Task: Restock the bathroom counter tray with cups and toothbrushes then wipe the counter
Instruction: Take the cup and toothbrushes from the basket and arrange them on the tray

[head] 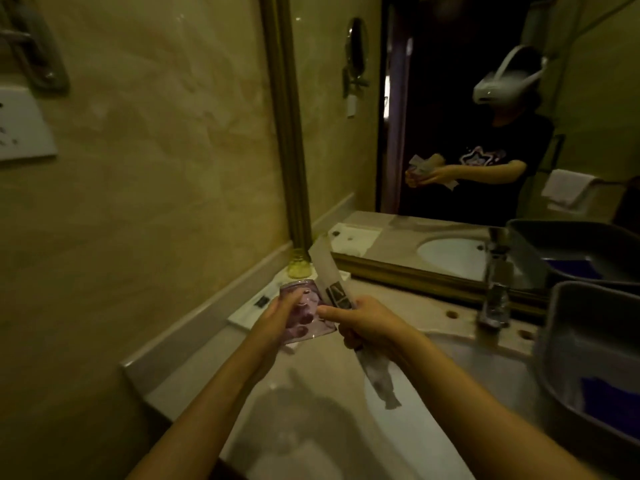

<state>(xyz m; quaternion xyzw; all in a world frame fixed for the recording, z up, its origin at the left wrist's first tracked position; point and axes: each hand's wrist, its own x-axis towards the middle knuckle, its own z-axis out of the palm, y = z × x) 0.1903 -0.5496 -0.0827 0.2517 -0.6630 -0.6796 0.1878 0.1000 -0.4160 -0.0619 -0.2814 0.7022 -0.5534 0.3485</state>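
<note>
My left hand (277,315) grips a clear purple-tinted cup (310,315), lying on its side above the counter. My right hand (367,322) is closed around a long white toothbrush packet (329,275) that slants up to the left, its upper end near the mirror frame and its lower end (381,379) sticking out below my fist. The packet's middle touches the cup's rim side. Below the cup, a white tray (249,315) lies on the counter against the left wall.
A beige marble counter (311,393) holds a sink basin (485,372) and a chrome tap (495,303). A grey plastic bin (554,348) stands at the right edge. A small yellow glass (299,266) sits in the corner under the gold-framed mirror (450,133).
</note>
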